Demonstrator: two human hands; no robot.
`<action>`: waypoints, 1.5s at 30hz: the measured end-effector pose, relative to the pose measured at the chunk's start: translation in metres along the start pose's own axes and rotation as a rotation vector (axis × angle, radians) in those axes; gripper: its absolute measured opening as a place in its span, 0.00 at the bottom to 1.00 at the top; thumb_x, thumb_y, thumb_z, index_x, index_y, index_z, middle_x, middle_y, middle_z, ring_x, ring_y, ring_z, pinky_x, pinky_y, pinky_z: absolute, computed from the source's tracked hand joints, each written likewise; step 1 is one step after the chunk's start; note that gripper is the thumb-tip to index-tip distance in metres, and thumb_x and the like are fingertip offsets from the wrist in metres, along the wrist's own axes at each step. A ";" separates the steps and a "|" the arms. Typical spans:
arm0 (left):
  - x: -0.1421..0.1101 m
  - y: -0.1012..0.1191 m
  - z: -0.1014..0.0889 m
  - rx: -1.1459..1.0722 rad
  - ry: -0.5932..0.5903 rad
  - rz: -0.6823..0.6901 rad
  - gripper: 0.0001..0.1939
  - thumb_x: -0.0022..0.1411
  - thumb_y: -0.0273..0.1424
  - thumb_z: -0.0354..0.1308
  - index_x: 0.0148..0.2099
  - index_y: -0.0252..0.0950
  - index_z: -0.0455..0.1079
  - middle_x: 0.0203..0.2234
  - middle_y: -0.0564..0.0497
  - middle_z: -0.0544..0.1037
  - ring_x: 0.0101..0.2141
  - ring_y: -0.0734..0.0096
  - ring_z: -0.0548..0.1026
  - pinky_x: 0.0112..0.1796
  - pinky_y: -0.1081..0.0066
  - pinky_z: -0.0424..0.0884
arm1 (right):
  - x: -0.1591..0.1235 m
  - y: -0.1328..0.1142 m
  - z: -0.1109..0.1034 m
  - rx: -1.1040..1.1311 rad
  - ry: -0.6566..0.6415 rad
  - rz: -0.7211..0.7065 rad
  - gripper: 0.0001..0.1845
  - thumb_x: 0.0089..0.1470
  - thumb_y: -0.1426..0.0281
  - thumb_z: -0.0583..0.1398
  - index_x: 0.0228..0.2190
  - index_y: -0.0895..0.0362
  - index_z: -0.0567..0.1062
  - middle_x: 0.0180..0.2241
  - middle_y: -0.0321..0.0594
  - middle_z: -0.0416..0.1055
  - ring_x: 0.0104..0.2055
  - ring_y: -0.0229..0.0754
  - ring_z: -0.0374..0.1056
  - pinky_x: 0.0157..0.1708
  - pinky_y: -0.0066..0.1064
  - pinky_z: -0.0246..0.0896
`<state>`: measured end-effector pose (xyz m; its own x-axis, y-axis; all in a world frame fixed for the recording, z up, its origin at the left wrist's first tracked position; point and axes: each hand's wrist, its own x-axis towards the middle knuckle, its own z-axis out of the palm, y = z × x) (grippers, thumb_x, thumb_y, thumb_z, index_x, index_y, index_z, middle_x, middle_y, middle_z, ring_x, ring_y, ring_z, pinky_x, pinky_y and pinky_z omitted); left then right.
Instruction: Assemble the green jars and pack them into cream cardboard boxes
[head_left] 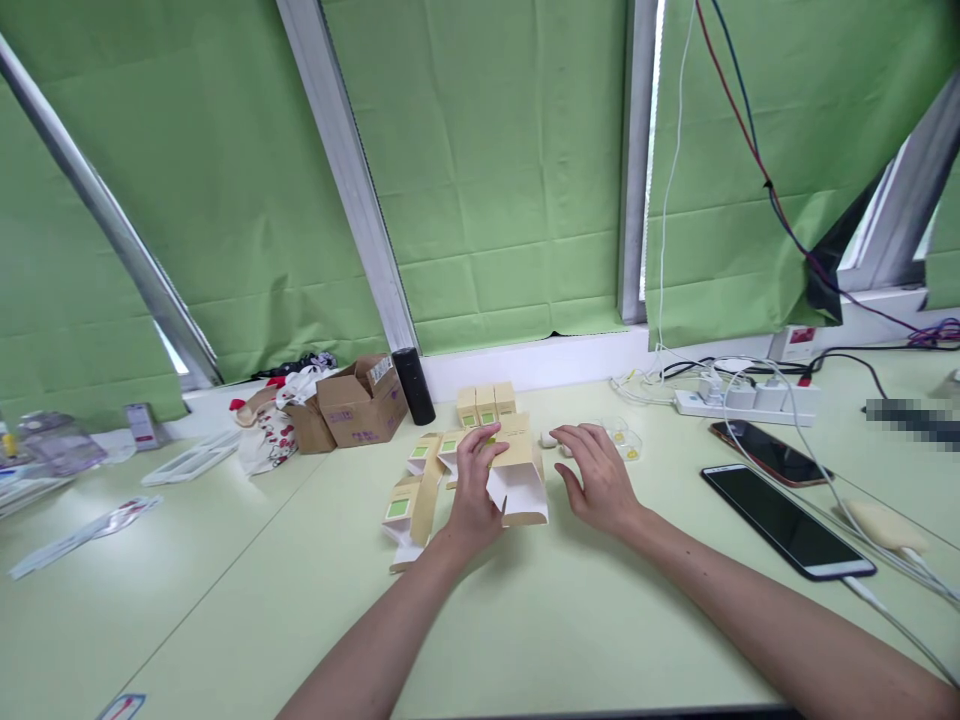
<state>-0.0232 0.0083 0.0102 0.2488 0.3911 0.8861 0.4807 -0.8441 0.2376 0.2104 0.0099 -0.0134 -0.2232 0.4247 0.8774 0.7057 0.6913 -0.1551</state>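
Observation:
My left hand is closed around a small pale-yellow carton. The carton's open end faces me, showing a white inside and a flap at the bottom. To its right, my right hand hovers with thumb and fingers apart, and nothing shows in it. By its fingertips are a small white round item and a clear plastic tray with yellowish bits, both partly hidden by the hand. Left of my left hand lie partly opened cartons with green labels. Several closed cartons stand in a row behind.
A black cylinder and a cardboard box stand at the back left, beside a patterned cloth bag. On the right lie a phone, a second phone, a power strip and loose white cables.

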 end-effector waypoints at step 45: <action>0.007 0.016 0.012 -0.777 -0.018 -0.666 0.26 0.67 0.51 0.63 0.53 0.43 0.55 0.42 0.47 0.82 0.41 0.62 0.82 0.40 0.64 0.73 | 0.001 -0.026 -0.003 0.570 -0.079 0.129 0.25 0.68 0.76 0.52 0.61 0.45 0.67 0.68 0.49 0.51 0.64 0.52 0.66 0.55 0.51 0.78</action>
<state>-0.0038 0.0014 0.0154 0.1460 0.8678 0.4750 -0.1502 -0.4551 0.8777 0.1939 -0.0092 -0.0073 -0.2245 0.5535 0.8021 0.2627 0.8270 -0.4972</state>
